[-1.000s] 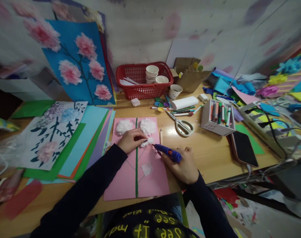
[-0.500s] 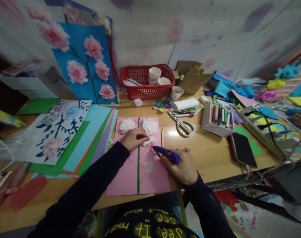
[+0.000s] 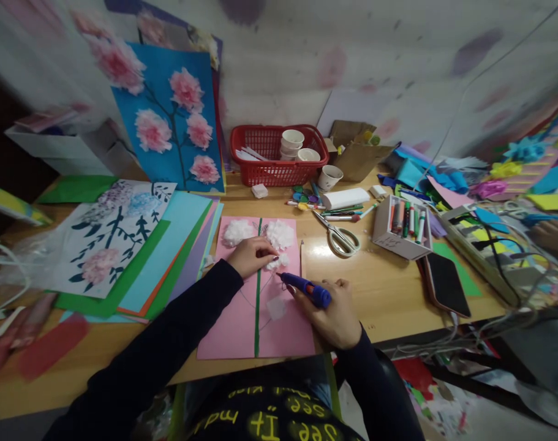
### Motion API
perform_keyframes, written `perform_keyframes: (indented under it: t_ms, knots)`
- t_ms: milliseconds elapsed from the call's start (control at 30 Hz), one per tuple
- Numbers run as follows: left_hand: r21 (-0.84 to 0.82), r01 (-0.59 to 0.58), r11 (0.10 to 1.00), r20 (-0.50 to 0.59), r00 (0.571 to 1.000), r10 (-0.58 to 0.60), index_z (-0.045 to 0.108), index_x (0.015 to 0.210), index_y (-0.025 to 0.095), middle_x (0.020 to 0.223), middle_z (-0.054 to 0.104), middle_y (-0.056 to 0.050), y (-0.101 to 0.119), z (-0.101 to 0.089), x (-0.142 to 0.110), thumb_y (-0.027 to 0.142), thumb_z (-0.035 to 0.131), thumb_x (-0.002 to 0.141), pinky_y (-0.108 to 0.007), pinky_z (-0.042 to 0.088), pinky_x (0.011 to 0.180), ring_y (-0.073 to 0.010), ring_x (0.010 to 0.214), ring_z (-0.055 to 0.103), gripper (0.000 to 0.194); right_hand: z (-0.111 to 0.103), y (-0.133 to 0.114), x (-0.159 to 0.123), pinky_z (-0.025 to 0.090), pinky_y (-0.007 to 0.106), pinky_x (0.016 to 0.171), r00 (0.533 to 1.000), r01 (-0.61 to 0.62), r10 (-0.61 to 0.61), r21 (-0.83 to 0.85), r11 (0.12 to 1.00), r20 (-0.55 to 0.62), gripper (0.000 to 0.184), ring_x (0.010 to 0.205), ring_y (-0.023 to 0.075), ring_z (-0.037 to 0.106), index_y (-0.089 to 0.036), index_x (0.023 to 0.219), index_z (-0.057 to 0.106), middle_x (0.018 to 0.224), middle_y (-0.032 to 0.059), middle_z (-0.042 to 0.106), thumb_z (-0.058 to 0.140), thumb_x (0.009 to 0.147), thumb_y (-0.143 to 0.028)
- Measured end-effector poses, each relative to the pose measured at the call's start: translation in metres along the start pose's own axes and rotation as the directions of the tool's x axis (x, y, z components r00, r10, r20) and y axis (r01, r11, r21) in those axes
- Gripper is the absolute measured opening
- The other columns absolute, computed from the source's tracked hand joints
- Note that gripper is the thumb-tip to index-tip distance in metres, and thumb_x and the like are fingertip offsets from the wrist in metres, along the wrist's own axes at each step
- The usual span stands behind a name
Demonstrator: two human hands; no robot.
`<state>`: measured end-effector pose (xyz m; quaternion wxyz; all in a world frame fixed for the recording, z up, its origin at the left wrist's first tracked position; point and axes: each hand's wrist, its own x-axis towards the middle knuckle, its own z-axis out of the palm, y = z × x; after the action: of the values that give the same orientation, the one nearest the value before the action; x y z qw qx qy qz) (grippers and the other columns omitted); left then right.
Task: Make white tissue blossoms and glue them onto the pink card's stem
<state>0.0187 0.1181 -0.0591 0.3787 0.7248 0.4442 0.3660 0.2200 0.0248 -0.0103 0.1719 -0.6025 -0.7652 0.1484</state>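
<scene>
A pink sheet point(image 3: 235, 324) with a green stem strip point(image 3: 257, 306) lies on the wooden table in front of me. Two white tissue flowers point(image 3: 236, 231) sit at its top. My left hand point(image 3: 250, 256) is closed, pinching a small white tissue tuft point(image 3: 279, 262) against the sheet. My right hand point(image 3: 331, 313) grips a blue glue gun point(image 3: 306, 288), its nozzle pointing left close to the tuft. A small white paper square point(image 3: 275, 307) lies on the sheet below the nozzle.
Coloured paper sheets point(image 3: 168, 257) and a flower picture point(image 3: 111, 229) lie to the left. Behind stand a red basket point(image 3: 279, 171) of cups, scissors point(image 3: 338, 236), a marker box point(image 3: 400, 228) and a phone point(image 3: 446, 283). Another person's hand point(image 3: 552, 236) is at the far right.
The view has shifted slightly. My right hand with the glue gun has edged left, bringing the nozzle closer to the tuft under my left hand.
</scene>
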Motion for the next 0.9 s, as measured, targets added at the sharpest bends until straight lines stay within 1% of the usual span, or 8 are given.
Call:
perform_keyframes:
  t_ms: [267,400,500,567,667,767,833,900]
  knots:
    - [-0.002,0.007,1.0,-0.002,1.0,-0.007,0.075,0.077,0.015,0.077,0.066,-0.002,-0.001,0.0,0.0,0.009,0.07,0.075,-0.022,0.044,0.056,-0.0108,0.061,0.057,0.008,-0.01,0.008,-0.004,0.03,0.037,0.07,0.999,-0.034,0.032,-0.09,0.995,-0.029,0.04,0.062,0.0212,0.064,-0.021,0.064,0.069,0.062,0.0045,0.071,0.054,0.087,-0.049]
    - [-0.006,0.012,1.0,0.004,1.0,-0.012,0.075,0.078,0.015,0.077,0.066,-0.003,0.001,-0.001,-0.001,0.01,0.069,0.076,-0.022,0.044,0.054,-0.0115,0.062,0.058,0.008,-0.014,0.004,-0.003,0.038,0.035,0.063,0.999,-0.033,0.033,0.08,0.996,-0.003,0.043,0.054,0.0192,0.06,-0.022,0.059,0.068,0.056,0.0028,0.068,0.053,0.088,-0.051]
    - [-0.007,0.019,1.0,-0.001,1.0,-0.019,0.074,0.079,0.015,0.079,0.067,-0.003,0.002,-0.001,-0.002,0.008,0.068,0.075,-0.021,0.044,0.053,-0.0115,0.062,0.059,0.01,-0.019,0.013,-0.002,0.041,0.032,0.052,0.987,-0.121,0.143,0.261,0.958,-0.068,0.043,0.052,0.02,0.061,-0.022,0.06,0.067,0.054,0.0031,0.067,0.055,0.085,-0.055]
    - [-0.005,0.022,1.0,-0.007,1.0,-0.022,0.074,0.078,0.015,0.078,0.067,-0.003,0.003,0.0,-0.002,0.008,0.067,0.074,-0.021,0.044,0.053,-0.0112,0.061,0.058,0.011,-0.025,0.029,-0.002,0.042,0.031,0.049,0.944,-0.23,0.294,0.339,0.912,-0.149,0.042,0.052,0.021,0.063,-0.02,0.066,0.07,0.056,0.0045,0.069,0.058,0.082,-0.058]
    - [0.003,0.029,1.0,-0.04,0.999,-0.029,0.073,0.078,0.015,0.076,0.067,-0.002,0.002,0.001,0.0,0.01,0.067,0.075,-0.022,0.045,0.054,-0.0113,0.06,0.057,0.009,-0.035,0.058,-0.002,0.041,0.031,0.049,0.832,-0.416,0.487,0.283,0.864,-0.266,0.051,0.055,0.024,0.064,-0.019,0.068,0.072,0.058,0.0072,0.069,0.056,0.078,-0.066]
    - [0.022,0.043,0.999,-0.115,0.993,-0.04,0.071,0.082,0.015,0.077,0.067,-0.002,0.008,-0.003,0.001,0.012,0.064,0.078,-0.023,0.046,0.056,-0.012,0.06,0.057,0.009,-0.041,0.081,-0.001,0.042,0.034,0.053,0.741,-0.551,0.609,0.262,0.792,-0.282,0.06,0.061,0.028,0.065,-0.019,0.065,0.07,0.061,0.0106,0.069,0.048,0.076,-0.074]
    - [0.041,0.049,0.998,-0.172,0.984,-0.041,0.069,0.086,0.015,0.083,0.067,-0.004,0.019,-0.009,-0.003,0.012,0.06,0.079,-0.024,0.047,0.058,-0.0122,0.062,0.057,0.012,-0.043,0.09,0.001,0.043,0.035,0.055,0.708,-0.599,0.658,0.273,0.752,-0.258,0.063,0.064,0.0295,0.064,-0.018,0.066,0.069,0.063,0.0122,0.068,0.047,0.074,-0.077]
    - [0.062,0.05,0.997,-0.218,0.975,-0.036,0.068,0.091,0.016,0.089,0.067,-0.004,0.035,-0.015,-0.014,0.013,0.058,0.081,-0.025,0.048,0.062,-0.0124,0.066,0.058,0.014,-0.044,0.093,0.001,0.045,0.038,0.059,0.7,-0.597,0.662,0.291,0.748,-0.266,0.064,0.067,0.0308,0.064,-0.016,0.074,0.069,0.068,0.0133,0.069,0.049,0.073,-0.077]
